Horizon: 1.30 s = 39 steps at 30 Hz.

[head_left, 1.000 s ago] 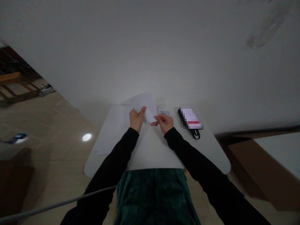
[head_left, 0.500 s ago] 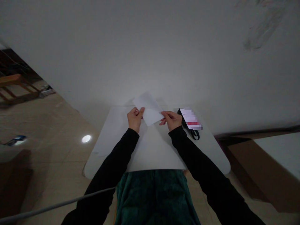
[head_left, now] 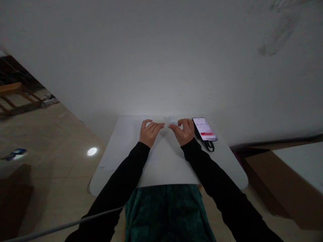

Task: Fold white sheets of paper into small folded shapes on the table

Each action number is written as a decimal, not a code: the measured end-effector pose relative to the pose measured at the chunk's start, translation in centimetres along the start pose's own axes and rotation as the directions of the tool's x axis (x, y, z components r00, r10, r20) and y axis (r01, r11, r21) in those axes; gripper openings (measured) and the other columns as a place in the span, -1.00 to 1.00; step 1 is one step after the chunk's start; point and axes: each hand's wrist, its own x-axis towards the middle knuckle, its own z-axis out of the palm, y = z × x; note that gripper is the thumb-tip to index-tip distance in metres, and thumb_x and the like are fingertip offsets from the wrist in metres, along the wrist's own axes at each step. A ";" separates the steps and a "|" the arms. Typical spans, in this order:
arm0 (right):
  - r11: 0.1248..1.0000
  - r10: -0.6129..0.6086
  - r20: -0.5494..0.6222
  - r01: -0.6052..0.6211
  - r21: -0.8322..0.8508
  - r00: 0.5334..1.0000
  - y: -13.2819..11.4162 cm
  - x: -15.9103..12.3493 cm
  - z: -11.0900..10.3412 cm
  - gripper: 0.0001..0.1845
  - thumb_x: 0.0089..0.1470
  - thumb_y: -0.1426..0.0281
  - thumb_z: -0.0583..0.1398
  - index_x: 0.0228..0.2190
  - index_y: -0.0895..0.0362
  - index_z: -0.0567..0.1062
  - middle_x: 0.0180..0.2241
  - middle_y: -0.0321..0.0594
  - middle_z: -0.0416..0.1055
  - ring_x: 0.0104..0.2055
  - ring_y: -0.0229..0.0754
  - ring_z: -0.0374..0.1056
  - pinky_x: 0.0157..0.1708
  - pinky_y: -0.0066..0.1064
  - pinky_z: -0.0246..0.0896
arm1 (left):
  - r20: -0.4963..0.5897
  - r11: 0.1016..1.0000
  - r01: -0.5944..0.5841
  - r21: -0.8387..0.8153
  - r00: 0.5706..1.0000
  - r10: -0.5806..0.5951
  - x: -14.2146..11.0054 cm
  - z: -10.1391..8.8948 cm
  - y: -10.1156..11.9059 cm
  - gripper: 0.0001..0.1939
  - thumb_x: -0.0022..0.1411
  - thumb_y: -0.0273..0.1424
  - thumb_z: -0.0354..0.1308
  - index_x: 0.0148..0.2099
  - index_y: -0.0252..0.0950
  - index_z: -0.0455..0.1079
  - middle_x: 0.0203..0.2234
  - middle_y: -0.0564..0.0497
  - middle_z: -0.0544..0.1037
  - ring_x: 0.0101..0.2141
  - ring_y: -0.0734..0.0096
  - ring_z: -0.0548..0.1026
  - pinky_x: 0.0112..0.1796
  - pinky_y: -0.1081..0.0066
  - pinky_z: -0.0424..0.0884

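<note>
Nearest to the camera is a dark green fuzzy garment (head_left: 166,215) on the person's lap. A grey cable (head_left: 75,220) runs from the lower left across the black left sleeve (head_left: 118,181); the black right sleeve (head_left: 209,168) reaches forward on the other side.

Both hands are above the far part of a white table (head_left: 227,168) w/ rounded corners. The L hand (head_left: 150,132) is open, its fingers (head_left: 156,125) a little curved and pointing to the R side. The R hand (head_left: 183,131) is also open, w/ fingers (head_left: 188,123) loosely bent. Neither hand is clenched or seems to grasp anything.

A small piece of white paper (head_left: 173,119) lies just beyond the R fingertips, near the far table edge. I can't tell if they touch it. A large pale sheet (head_left: 123,148) seems to lie on the table's L part.

To the R of the R hand is a smartphone (head_left: 203,129), screen lit and pixelated, w/ a black strap (head_left: 209,146) by its near end.

Farther away are a beige tile floor (head_left: 60,161), a wooden chair (head_left: 12,90) at far L, and a white wall (head_left: 161,60) beyond the table.
</note>
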 end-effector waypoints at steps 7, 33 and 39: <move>0.993 0.052 -0.045 -0.047 0.105 0.998 -1.9 -0.5 -0.1 -0.84 0.10 0.40 0.20 -0.35 -0.07 0.59 -0.22 -0.18 0.41 -0.11 -0.08 0.18 -0.08 -0.20 -0.03 | 0.000 0.999 -0.047 -0.007 0.999 0.047 -0.6 0.6 0.1 -0.77 0.35 -0.34 -0.02 -0.13 -0.24 0.46 -0.34 -0.05 0.62 -0.31 0.36 0.54 -0.09 0.22 0.30; 0.990 0.116 -0.029 -0.113 0.079 0.993 -0.1 0.3 -0.6 -0.87 0.01 0.32 0.25 -0.33 0.00 0.57 -0.16 -0.14 0.39 -0.06 -0.03 0.22 -0.07 -0.16 -0.02 | -0.070 0.991 0.109 -0.083 0.991 -0.115 -0.9 -0.2 -1.9 -0.82 0.34 -0.37 0.02 -0.14 -0.14 0.46 -0.27 0.03 0.63 -0.30 0.37 0.57 -0.04 0.18 0.19; 0.994 0.008 -0.038 -0.004 0.111 0.999 -1.3 -0.2 -0.1 -0.87 0.13 0.37 0.21 -0.40 -0.04 0.57 -0.42 -0.29 0.46 -0.19 -0.18 0.29 -0.08 -0.22 -0.13 | -0.052 0.999 -0.025 -0.022 0.998 0.024 -0.8 0.2 -0.6 -0.82 0.32 -0.43 0.02 -0.11 -0.16 0.43 -0.23 0.03 0.63 -0.23 0.36 0.57 0.01 0.14 0.17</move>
